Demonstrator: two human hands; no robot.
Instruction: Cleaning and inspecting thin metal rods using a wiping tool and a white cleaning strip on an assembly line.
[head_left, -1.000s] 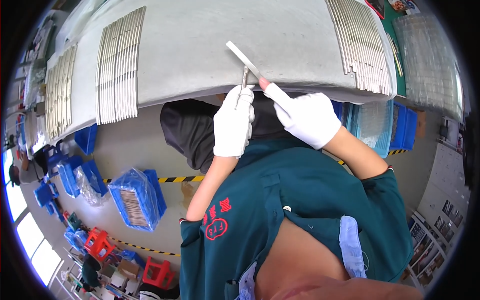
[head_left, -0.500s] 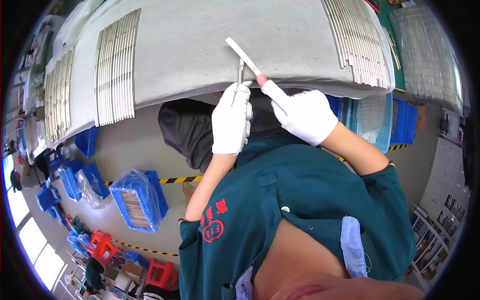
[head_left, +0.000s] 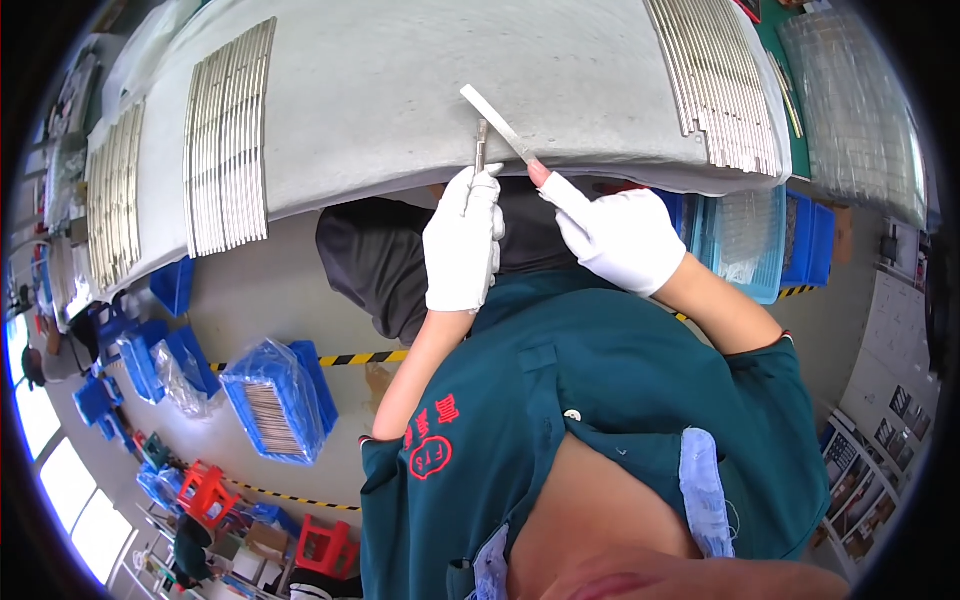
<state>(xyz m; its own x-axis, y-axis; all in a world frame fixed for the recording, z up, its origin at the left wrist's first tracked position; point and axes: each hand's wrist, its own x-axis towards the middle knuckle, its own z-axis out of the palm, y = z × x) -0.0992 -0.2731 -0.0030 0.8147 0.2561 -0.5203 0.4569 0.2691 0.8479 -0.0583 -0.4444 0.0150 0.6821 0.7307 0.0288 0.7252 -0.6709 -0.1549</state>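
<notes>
The left hand [head_left: 462, 240] has its grip closed around the metal rod [head_left: 482, 143], which projects forward over the worktop [head_left: 380, 110]. The right hand [head_left: 625, 240] grips the white strip [head_left: 497, 122], angled forward-left at the rod's free end; contact is indeterminate.

My left grip [head_left: 461, 240] is holding a slim metal rod [head_left: 482, 146], while my right grip [head_left: 630, 238] is holding a white strip [head_left: 497, 121] close by its tip, near the bench [head_left: 400, 110]
</notes>
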